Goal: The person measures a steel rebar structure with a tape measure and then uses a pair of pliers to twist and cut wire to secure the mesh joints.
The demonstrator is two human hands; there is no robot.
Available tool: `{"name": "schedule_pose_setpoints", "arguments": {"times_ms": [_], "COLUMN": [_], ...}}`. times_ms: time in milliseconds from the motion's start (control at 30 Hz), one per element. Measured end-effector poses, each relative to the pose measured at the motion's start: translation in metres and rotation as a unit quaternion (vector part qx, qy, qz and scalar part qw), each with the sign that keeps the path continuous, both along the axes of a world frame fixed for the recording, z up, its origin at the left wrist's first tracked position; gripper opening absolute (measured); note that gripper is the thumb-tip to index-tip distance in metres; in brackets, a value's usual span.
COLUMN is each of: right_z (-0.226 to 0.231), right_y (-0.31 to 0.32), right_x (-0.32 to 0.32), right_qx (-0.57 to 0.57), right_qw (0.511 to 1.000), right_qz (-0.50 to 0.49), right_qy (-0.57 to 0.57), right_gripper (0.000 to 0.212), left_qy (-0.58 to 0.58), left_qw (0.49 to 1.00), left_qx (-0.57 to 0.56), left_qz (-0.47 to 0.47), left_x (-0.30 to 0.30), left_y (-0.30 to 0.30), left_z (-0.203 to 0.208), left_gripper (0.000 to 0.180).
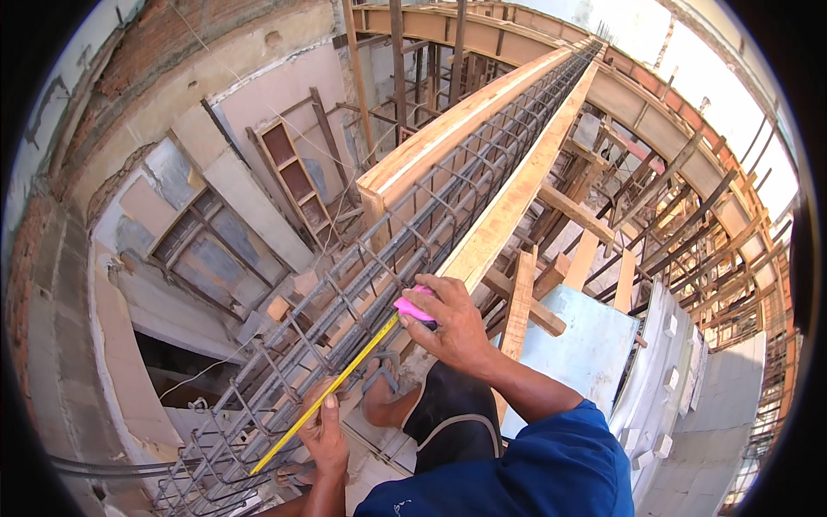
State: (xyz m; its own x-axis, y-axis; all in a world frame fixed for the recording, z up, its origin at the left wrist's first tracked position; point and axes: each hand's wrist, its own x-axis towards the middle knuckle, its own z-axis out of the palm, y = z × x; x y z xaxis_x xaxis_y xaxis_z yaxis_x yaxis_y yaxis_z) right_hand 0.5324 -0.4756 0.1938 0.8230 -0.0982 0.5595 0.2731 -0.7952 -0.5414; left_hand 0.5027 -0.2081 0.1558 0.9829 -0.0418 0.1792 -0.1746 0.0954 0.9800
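Observation:
My right hand (450, 326) is closed around a pink tape measure (417, 303) above a steel rebar cage (323, 327). From its case the yellow tape blade (366, 353) runs out toward the lower left, along the cage's bars. My left hand (326, 438) pinches the blade, its thumb on top of the yellow strip. The blade's free end lies past this hand, over the cage's near bars. Long bars and square stirrups make up the cage, which stretches away between two wooden formwork boards. Part of my left hand's fingers is hidden beneath the blade.
The right formwork board (508, 202) ends by my right hand; the left board (457, 121) ends farther away. My sandalled foot (376, 396) is beside the cage. A light-blue panel (564, 353) lies at right, near wooden props (519, 302). A lower level with a leaning wooden frame (293, 177) shows at left.

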Motion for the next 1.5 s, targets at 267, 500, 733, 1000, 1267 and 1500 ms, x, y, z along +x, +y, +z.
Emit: {"name": "schedule_pose_setpoints", "arguments": {"times_ms": [267, 500, 733, 1000, 1267, 1500], "right_z": [-0.030, 0.009, 0.007, -0.012, -0.078, -0.070], "right_y": [0.035, -0.036, -0.198, -0.358, -0.415, -0.393], "right_x": [-0.035, -0.030, 0.048, 0.118, 0.167, 0.167], "right_qx": [0.216, 0.798, 0.579, 0.387, 0.238, 0.094], "right_qw": [0.975, 0.563, 0.806, 0.883, 0.905, 0.886], "right_qz": [0.033, 0.082, -0.098, -0.244, -0.348, -0.452], "right_qy": [0.052, 0.198, 0.073, 0.100, 0.054, 0.054], "right_gripper": [0.035, 0.051, 0.061, 0.062, 0.053, 0.069], "left_qy": [-0.026, -0.186, -0.222, -0.228, -0.232, -0.238], "left_qw": [0.985, 0.875, 0.747, 0.737, 0.734, 0.735], "left_qx": [0.136, 0.442, 0.624, 0.636, 0.638, 0.634], "left_qz": [-0.100, -0.066, -0.052, -0.031, -0.030, -0.033], "left_x": [0.025, 0.049, 0.060, 0.064, 0.066, 0.065], "left_y": [-0.048, -0.005, 0.002, -0.006, -0.003, -0.007], "left_z": [0.003, -0.003, -0.014, -0.026, -0.027, -0.030], "left_gripper": [0.032, 0.053, 0.065, 0.056, 0.054, 0.060]}}
